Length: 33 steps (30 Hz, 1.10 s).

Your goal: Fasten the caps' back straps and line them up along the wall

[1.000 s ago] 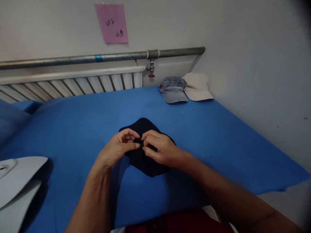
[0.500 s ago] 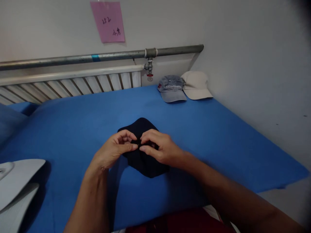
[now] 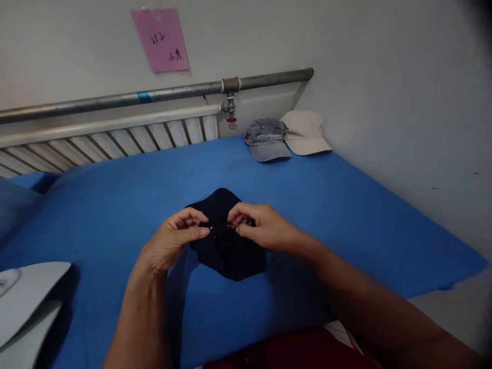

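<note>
My left hand [image 3: 169,243] and right hand [image 3: 261,228] each pinch the strap of the dark cap [image 3: 225,246] lying mid-bed [image 3: 115,205] — fingertips meeting closely, apparently to steady its small fastening between them.

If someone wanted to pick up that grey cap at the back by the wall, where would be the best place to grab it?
Probably by the brim of the grey cap. The brim is flat, looks stiff and points toward the camera over the blue surface, so a pinch from the near side looks easiest. The beige cap touches its right side, which crowds any approach from there.
</note>
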Each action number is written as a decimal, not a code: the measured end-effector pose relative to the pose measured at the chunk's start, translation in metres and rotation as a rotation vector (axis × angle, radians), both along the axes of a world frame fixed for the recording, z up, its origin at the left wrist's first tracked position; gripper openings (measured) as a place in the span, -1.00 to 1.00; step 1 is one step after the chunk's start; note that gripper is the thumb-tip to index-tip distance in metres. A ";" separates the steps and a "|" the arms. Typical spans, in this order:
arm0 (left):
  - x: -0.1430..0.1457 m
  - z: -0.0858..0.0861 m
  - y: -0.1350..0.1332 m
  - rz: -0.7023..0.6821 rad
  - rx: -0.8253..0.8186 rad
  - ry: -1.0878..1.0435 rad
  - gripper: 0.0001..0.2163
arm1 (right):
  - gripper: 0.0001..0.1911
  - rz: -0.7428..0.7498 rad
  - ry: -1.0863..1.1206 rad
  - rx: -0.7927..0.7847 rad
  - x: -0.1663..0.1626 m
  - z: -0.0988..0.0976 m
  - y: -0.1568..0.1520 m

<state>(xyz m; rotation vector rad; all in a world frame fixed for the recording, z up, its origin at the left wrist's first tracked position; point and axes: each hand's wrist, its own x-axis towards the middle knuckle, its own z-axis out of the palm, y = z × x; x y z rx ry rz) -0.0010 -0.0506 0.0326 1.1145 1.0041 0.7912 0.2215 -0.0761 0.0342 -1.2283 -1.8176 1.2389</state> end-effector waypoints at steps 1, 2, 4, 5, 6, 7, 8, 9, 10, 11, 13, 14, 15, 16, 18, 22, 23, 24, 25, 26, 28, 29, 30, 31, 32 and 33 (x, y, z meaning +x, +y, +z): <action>0.000 0.001 0.000 -0.004 -0.007 -0.008 -0.78 | -0.78 0.000 0.005 -0.010 0.001 0.002 0.000; 0.000 0.002 -0.001 -0.009 -0.016 -0.018 -0.78 | -0.79 0.004 0.009 -0.022 0.002 0.004 0.000; 0.000 0.003 -0.001 -0.015 -0.034 -0.036 -0.77 | -0.83 0.018 0.022 -0.044 0.004 0.007 -0.001; 0.000 0.003 -0.001 -0.018 -0.040 -0.047 -0.77 | -0.85 0.025 0.034 -0.053 0.005 0.008 -0.001; 0.000 0.003 -0.002 -0.020 -0.042 -0.057 -0.77 | -0.86 0.031 0.047 -0.061 0.006 0.010 -0.001; 0.000 0.003 -0.002 -0.023 -0.042 -0.067 -0.77 | -0.86 0.037 0.060 -0.068 0.007 0.010 -0.001; 0.000 0.002 -0.002 -0.029 -0.041 -0.073 -0.78 | -0.87 0.045 0.072 -0.075 0.008 0.010 -0.001; 0.000 0.002 -0.002 -0.038 -0.040 -0.074 -0.78 | -0.87 0.054 0.080 -0.083 0.009 0.010 -0.001; 0.000 0.002 -0.002 -0.050 -0.035 -0.069 -0.79 | -0.88 0.062 0.083 -0.091 0.009 0.010 -0.001; 0.000 0.002 -0.002 -0.063 -0.024 -0.057 -0.80 | -0.89 0.065 0.082 -0.096 0.010 0.010 -0.001; 0.001 0.002 -0.003 -0.094 0.022 -0.015 -0.80 | -0.90 0.060 0.076 -0.100 0.010 0.010 -0.001; 0.001 0.003 -0.004 -0.111 0.056 0.011 -0.78 | -0.90 0.054 0.072 -0.102 0.009 0.010 -0.001; 0.002 0.003 -0.005 -0.131 0.092 0.039 -0.74 | -0.91 0.048 0.068 -0.100 0.009 0.010 -0.001; 0.002 0.004 -0.006 -0.154 0.128 0.067 -0.71 | -0.91 0.041 0.062 -0.094 0.009 0.010 -0.001; 0.003 0.006 -0.008 -0.190 0.199 0.135 -0.70 | -0.90 0.024 0.047 -0.066 0.008 0.012 -0.002; 0.002 0.008 -0.009 -0.231 0.297 0.292 -0.85 | -0.85 -0.030 -0.016 0.025 0.009 0.016 -0.004; 0.001 0.008 -0.009 -0.246 0.293 0.314 -0.86 | -0.83 -0.043 -0.033 0.055 0.009 0.017 -0.005; 0.000 0.008 -0.010 -0.264 0.277 0.319 -0.86 | -0.82 -0.056 -0.046 0.089 0.010 0.018 -0.006; -0.002 0.008 -0.010 -0.278 0.254 0.308 -0.85 | -0.81 -0.066 -0.052 0.124 0.011 0.019 -0.008; -0.003 0.009 -0.011 -0.290 0.230 0.283 -0.85 | -0.80 -0.068 -0.053 0.152 0.012 0.020 -0.009; -0.005 0.010 -0.013 -0.309 0.197 0.231 -0.85 | -0.77 -0.047 -0.046 0.182 0.013 0.022 -0.011; -0.004 0.010 -0.015 -0.322 0.193 0.220 -0.83 | -0.76 -0.034 -0.043 0.185 0.014 0.023 -0.012; -0.003 0.011 -0.016 -0.340 0.193 0.227 -0.81 | -0.75 -0.022 -0.043 0.186 0.014 0.023 -0.013; -0.001 0.013 -0.017 -0.361 0.191 0.248 -0.77 | -0.75 -0.015 -0.046 0.188 0.014 0.023 -0.013; 0.003 0.014 -0.018 -0.385 0.188 0.277 -0.75 | -0.75 -0.011 -0.051 0.189 0.014 0.023 -0.012; 0.006 0.015 -0.019 -0.404 0.189 0.305 -0.76 | -0.76 -0.010 -0.053 0.190 0.013 0.023 -0.012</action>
